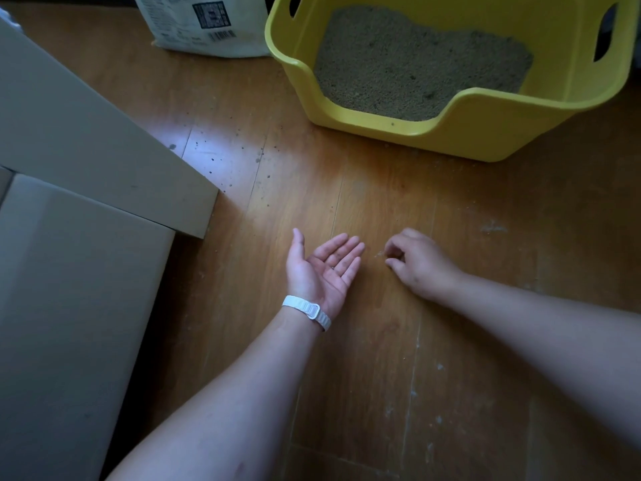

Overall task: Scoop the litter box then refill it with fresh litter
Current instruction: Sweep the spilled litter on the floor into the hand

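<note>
A yellow litter box [468, 133] stands on the wooden floor at the upper right, with grey-green litter [416, 64] spread inside. A white litter bag [204, 26] stands to its left at the top edge. My left hand [321, 269] lies palm up and flat on the floor below the box, with a tiny dark speck on the palm and a white band on the wrist. My right hand [419, 265] is just to its right, knuckles up, fingertips pinched together over a few pale crumbs on the floor. No scoop is in view.
Large cardboard boxes [79, 237] fill the left side, one flap reaching toward the middle. Scattered litter grains [239, 151] dot the floor left of the litter box. Pale scuffs mark the planks [492, 229] at the right.
</note>
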Motion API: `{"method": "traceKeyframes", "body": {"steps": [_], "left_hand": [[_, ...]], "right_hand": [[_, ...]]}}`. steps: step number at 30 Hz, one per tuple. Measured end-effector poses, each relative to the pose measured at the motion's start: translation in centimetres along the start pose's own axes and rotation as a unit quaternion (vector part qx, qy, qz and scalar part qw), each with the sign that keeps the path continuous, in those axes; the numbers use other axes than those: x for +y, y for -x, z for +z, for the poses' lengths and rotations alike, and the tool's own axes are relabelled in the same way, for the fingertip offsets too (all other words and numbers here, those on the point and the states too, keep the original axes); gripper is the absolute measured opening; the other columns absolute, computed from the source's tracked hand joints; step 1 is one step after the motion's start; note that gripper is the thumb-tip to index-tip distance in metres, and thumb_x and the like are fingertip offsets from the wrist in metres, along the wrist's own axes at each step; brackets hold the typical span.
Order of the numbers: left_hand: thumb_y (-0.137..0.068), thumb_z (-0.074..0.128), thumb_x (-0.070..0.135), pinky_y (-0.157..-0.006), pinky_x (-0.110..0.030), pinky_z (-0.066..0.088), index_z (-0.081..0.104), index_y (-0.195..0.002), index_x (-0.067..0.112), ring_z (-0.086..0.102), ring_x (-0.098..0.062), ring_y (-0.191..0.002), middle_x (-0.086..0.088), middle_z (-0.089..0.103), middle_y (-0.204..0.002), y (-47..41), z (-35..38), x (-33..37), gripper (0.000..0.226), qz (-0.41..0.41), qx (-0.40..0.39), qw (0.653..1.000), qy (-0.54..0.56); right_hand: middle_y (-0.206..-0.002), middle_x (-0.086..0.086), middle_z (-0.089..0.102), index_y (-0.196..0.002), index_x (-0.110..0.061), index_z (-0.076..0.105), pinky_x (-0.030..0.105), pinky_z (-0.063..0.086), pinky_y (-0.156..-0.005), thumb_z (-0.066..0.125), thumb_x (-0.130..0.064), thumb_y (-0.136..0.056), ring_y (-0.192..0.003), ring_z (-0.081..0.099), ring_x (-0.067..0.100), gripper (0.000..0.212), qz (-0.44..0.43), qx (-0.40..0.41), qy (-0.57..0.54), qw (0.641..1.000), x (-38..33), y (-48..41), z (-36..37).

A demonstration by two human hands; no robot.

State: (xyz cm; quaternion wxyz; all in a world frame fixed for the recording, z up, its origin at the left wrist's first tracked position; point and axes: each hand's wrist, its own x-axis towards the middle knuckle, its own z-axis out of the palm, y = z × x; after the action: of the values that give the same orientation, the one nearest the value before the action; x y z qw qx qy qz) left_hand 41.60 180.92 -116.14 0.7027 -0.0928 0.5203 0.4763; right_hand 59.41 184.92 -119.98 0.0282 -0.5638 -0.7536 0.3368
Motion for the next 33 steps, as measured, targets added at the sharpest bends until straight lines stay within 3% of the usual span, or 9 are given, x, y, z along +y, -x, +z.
{"method": "traceKeyframes", "body": {"steps": [11,16,25,29,33], "left_hand": [[-0.091,0.036,0.069,-0.096,-0.04,0.05,0.059,-0.123,-0.004,0.066,-0.034,-0.109,-0.022,0.067,-0.117,-0.6,-0.5,0.2,0.083,-0.003,0.01,1.0,0.007],[-0.091,0.035,0.069,-0.095,-0.04,0.051,0.059,-0.123,-0.004,0.066,-0.033,-0.109,-0.022,0.067,-0.118,-0.8,-0.5,0.3,0.083,-0.003,0.011,1.0,0.01],[-0.09,0.035,0.069,-0.089,-0.039,0.053,0.059,-0.123,-0.004,0.067,-0.033,-0.108,-0.022,0.067,-0.118,-1.2,-0.4,0.0,0.084,-0.008,0.012,1.0,0.008],[-0.091,0.036,0.069,-0.097,-0.041,0.05,0.059,-0.121,-0.004,0.066,-0.034,-0.109,-0.023,0.067,-0.118,-1.3,-0.4,-0.4,0.083,-0.01,0.014,1.0,0.009],[-0.091,0.037,0.069,-0.095,-0.04,0.051,0.059,-0.121,-0.005,0.067,-0.034,-0.108,-0.023,0.067,-0.117,-1.4,-0.4,-0.5,0.083,-0.012,0.013,1.0,0.013]], "right_hand": [[-0.093,-0.004,0.056,-0.104,-0.015,0.067,0.022,0.042,-0.074,0.07,-0.021,-0.088,-0.084,0.052,0.011,0.017,-0.002,0.028,-0.032,0.999,0.9,-0.1,0.3],[-0.093,0.0,0.058,-0.096,-0.011,0.071,0.021,0.038,-0.075,0.069,-0.019,-0.088,-0.085,0.053,0.013,0.011,-0.009,0.04,-0.022,0.999,1.1,-0.2,0.7],[-0.102,0.0,0.056,-0.102,-0.011,0.067,0.02,0.034,-0.077,0.056,-0.021,-0.097,-0.09,0.048,0.011,0.016,-0.02,0.008,0.015,1.0,0.7,-0.4,0.7],[-0.102,0.004,0.054,-0.099,-0.01,0.062,0.024,0.036,-0.076,0.052,-0.021,-0.098,-0.093,0.051,0.019,0.015,-0.031,-0.004,0.047,0.998,0.3,-0.7,0.7],[-0.104,0.007,0.054,-0.101,-0.011,0.06,0.035,0.046,-0.081,0.048,-0.024,-0.099,-0.095,0.054,0.025,0.018,-0.027,-0.019,0.071,0.997,-0.1,-0.8,0.7]]}}
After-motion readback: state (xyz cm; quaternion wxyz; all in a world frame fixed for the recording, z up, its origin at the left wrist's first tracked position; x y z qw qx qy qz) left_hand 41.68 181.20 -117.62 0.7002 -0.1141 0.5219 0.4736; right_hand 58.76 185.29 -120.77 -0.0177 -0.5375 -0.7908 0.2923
